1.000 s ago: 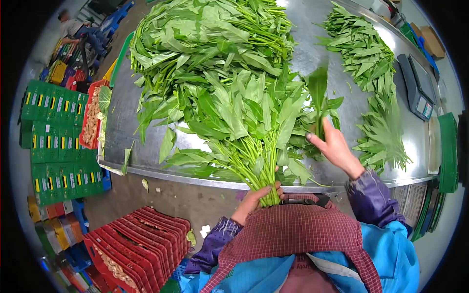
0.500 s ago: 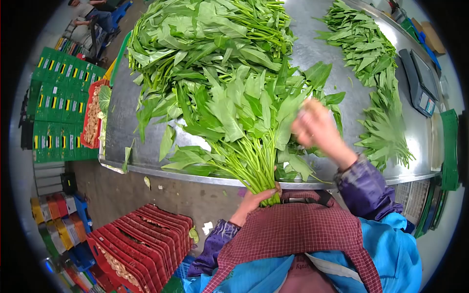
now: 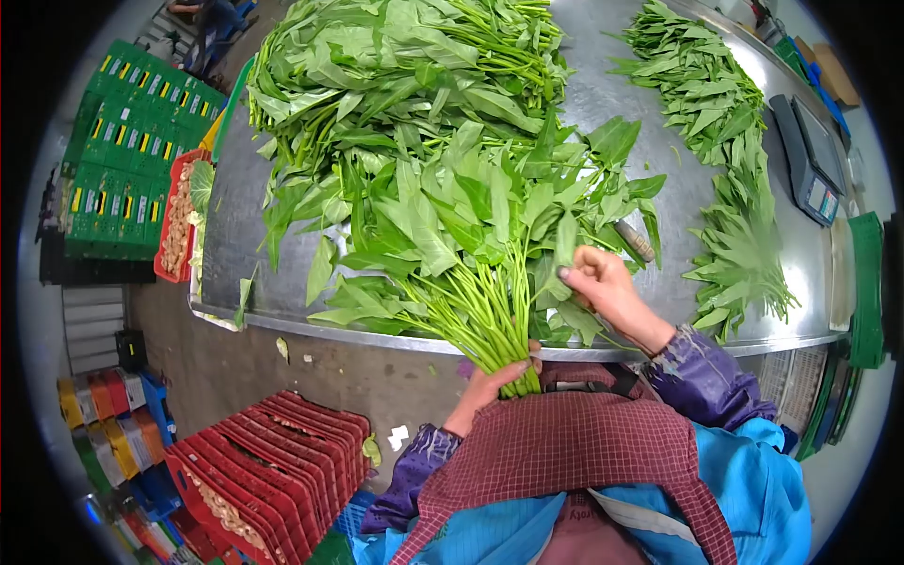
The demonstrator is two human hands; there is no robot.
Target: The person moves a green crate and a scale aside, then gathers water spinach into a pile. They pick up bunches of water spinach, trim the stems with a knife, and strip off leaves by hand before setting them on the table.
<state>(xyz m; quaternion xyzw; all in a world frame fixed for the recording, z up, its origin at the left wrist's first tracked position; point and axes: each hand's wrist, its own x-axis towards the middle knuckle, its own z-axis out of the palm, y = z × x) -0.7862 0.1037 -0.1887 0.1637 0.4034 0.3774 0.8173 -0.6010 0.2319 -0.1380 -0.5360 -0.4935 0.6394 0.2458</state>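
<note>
My left hand (image 3: pixel 482 394) is closed around the lower stems of a bunch of water spinach (image 3: pixel 504 311), just in front of the table's near edge. The bunch's leaves fan away from me over the metal table (image 3: pixel 235 273). My right hand (image 3: pixel 607 294) is at the right side of this bunch, thumb and fingers pinched on a long green leaf (image 3: pixel 566 243). Just beyond it, a worn brownish handle (image 3: pixel 636 242), perhaps a knife's, lies partly covered by leaves. Behind the bunch rises a big heap of water spinach (image 3: pixel 405 75).
Laid-out bunches of water spinach (image 3: pixel 706 104) run along the table's right side, beside a digital scale (image 3: pixel 810 160). Stacked red crates (image 3: pixel 273 471) stand on the floor at lower left. Green crates (image 3: pixel 122 179) and a red crate of brownish produce (image 3: pixel 177 221) are farther left.
My right hand has come down a little towards me, and its fingers now pinch a leaf. The brown handle has come into sight. My left hand keeps its hold on the stems.
</note>
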